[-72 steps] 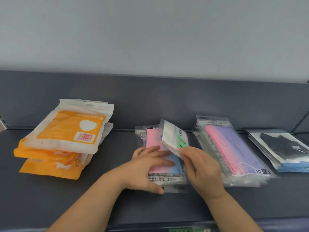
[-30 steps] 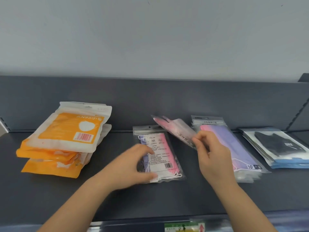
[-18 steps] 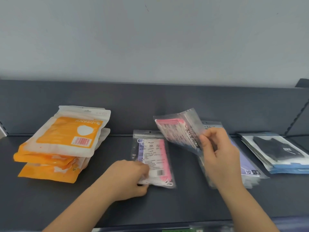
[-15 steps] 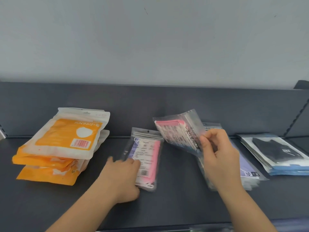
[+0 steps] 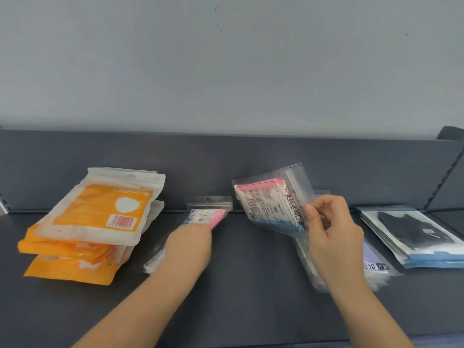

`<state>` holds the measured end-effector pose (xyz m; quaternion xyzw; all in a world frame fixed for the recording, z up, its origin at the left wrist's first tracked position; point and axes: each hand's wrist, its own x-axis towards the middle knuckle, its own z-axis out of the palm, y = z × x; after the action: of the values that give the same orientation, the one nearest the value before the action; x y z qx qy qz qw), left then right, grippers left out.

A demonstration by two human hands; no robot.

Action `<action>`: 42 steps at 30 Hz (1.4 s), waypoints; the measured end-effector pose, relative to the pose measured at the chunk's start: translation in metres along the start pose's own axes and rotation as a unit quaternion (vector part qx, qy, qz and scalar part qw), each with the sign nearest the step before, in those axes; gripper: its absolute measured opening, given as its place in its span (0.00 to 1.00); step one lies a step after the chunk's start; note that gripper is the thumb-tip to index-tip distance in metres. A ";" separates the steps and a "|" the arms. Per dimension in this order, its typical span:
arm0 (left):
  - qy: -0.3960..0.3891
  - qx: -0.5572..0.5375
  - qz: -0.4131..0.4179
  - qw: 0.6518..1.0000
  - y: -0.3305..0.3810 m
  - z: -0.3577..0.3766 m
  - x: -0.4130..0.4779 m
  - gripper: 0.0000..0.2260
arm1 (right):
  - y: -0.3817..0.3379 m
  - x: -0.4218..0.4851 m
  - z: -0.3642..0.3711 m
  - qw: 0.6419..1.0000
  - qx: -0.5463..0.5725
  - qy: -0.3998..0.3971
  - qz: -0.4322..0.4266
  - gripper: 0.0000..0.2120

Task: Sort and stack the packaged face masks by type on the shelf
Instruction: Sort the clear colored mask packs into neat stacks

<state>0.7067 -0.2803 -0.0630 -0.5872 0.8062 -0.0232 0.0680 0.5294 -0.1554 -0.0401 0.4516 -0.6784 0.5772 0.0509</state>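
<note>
so the left hand [image 5: 187,247] has dragged the pink pack [image 5: 208,217] left toward the orange stack [image 5: 100,214], grip unclear; right hand [image 5: 331,237] still pinches the raised pack [image 5: 268,202].

There is 1 view: a wide-angle camera worn on the person's head, facing forward and a little down. It looks square onto the dark shelf [image 5: 251,292] and its back panel [image 5: 226,156], and the pale wall [image 5: 226,71] fills the upper frame. The camera is near. Both forearms enter from the bottom edge, and the left hand [image 5: 187,247] on a flat packet [image 5: 208,216] and the right hand [image 5: 331,237] pinching a raised packet [image 5: 268,202] sit mid-frame. The shelf spans the full width – orange packs [image 5: 93,214] at the left, black-mask packs [image 5: 414,232] at the right.
</note>
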 end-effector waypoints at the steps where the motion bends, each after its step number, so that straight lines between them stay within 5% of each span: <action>1: 0.021 -0.021 0.001 1.000 -0.008 -0.002 -0.001 0.14 | -0.002 0.001 -0.002 1.000 0.000 -0.001 0.002 0.06; 4: 0.118 -0.155 0.015 0.981 -0.030 -0.007 -0.005 0.10 | -0.010 0.004 -0.006 0.999 0.021 -0.002 0.029 0.06; 8: 0.229 -0.403 0.086 0.882 -0.027 -0.027 -0.026 0.06 | -0.024 0.016 -0.005 0.989 0.101 -0.002 0.106 0.07; 12: 0.146 -0.558 0.154 0.802 -0.009 -0.028 -0.034 0.12 | -0.036 0.024 0.006 0.933 0.280 -0.052 0.220 0.10; 17: 0.097 -0.581 0.220 0.778 -0.002 -0.009 -0.032 0.15 | -0.053 0.026 0.012 0.824 0.455 -0.120 0.315 0.07; 21: 0.031 -0.639 0.283 0.714 0.000 -0.004 -0.035 0.15 | -0.059 0.026 0.011 0.743 0.546 -0.125 0.367 0.12; 25: 0.088 -0.595 0.257 0.756 0.004 -0.002 -0.028 0.24 | -0.063 0.029 0.012 0.697 0.590 -0.169 0.370 0.09; 29: 0.084 -0.584 0.236 0.772 0.002 -0.006 -0.022 0.15 | -0.067 0.037 0.007 0.657 0.631 -0.149 0.384 0.10; 31: 0.091 -0.610 0.212 0.758 -0.001 -0.009 -0.018 0.10 | -0.062 0.040 0.009 0.700 0.600 -0.138 0.361 0.11; 34: 0.071 -0.688 0.175 0.701 -0.008 -0.017 -0.016 0.07 | -0.039 0.037 0.014 0.916 0.334 -0.071 0.212 0.11; 35: 0.057 -0.712 0.170 0.679 -0.010 -0.019 -0.016 0.08 | -0.029 0.034 0.014 0.961 0.217 -0.060 0.158 0.14; 38: 0.010 -0.776 0.143 0.614 -0.013 -0.021 -0.018 0.12 | -0.007 0.023 0.021 0.962 0.131 -0.171 0.167 0.25; 42: -0.049 -0.811 0.086 0.577 -0.010 -0.018 -0.019 0.15 | 0.007 0.014 0.028 0.933 0.208 -0.179 0.233 0.11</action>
<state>0.7196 -0.2662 -0.0427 -0.3258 0.5307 0.6750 -0.3958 0.5289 -0.1868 -0.0462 0.3776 -0.6270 0.6106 -0.3024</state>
